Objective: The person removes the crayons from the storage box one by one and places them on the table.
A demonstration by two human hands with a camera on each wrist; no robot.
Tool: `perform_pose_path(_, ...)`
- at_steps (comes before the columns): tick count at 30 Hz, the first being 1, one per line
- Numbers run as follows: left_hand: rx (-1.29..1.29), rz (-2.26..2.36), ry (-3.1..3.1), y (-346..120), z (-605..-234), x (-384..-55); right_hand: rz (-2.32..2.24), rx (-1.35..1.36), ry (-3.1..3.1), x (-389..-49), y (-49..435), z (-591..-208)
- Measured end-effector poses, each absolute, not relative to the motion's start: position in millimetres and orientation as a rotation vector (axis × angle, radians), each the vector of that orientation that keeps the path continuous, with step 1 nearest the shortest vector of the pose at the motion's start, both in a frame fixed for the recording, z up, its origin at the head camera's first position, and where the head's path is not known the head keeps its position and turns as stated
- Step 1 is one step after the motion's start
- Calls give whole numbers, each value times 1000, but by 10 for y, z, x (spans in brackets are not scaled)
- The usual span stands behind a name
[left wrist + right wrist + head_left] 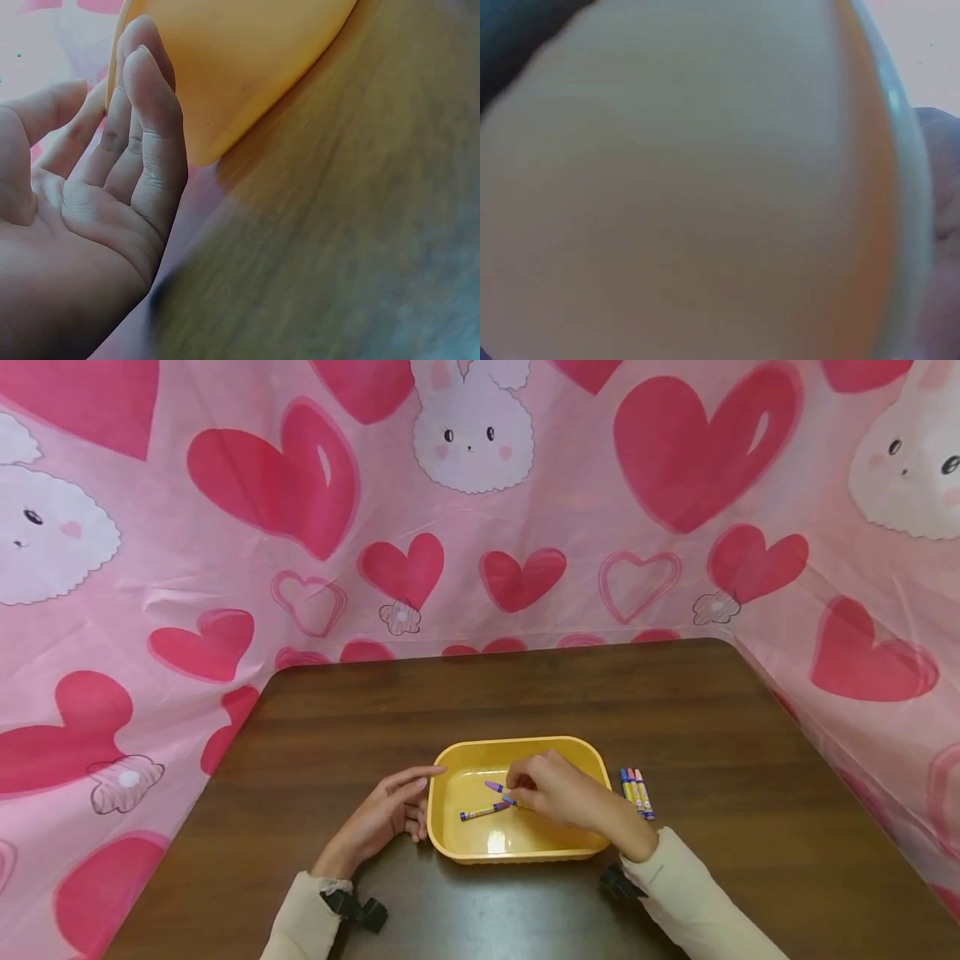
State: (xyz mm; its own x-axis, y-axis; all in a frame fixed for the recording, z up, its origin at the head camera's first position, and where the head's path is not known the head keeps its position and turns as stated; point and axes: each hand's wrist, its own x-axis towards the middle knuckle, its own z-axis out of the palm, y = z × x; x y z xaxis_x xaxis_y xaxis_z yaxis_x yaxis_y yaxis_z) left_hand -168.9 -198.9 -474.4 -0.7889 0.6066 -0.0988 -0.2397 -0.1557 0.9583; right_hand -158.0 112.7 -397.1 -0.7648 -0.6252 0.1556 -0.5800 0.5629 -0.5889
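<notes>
A yellow plastic basin (517,852) stands on the table. Inside it, my right hand (558,789) pinches a crayon with a blue tip (512,801) between thumb and fingers. Close to those fingertips lie a purple-tipped crayon (492,786) and another crayon with a yellow wrapper (480,813) on the basin floor. My left hand (390,810) is at the basin's left side, index finger reaching over the rim, holding nothing. In the left wrist view its relaxed fingers (154,112) lie against the basin wall (240,67). The right wrist view is mostly filled by the blurred basin, hiding the fingertips.
Three crayons (636,793) lie side by side on the brown wooden table (360,718), just right of the basin. Behind and beside the table hangs a pink cloth (465,527) with hearts and rabbits. A dark strap (352,908) circles the left wrist.
</notes>
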Motion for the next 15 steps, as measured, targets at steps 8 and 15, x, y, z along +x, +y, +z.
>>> perform_pose_path(8,443,1959,1601,-1983,-4745,-1708,-1084,-1035,2797,-1575,1321,-3851)
perform_pose_path(15,444,1958,1605,-2011,-4734,-1695,-1231,-972,2806,-1492,1481,-3886)
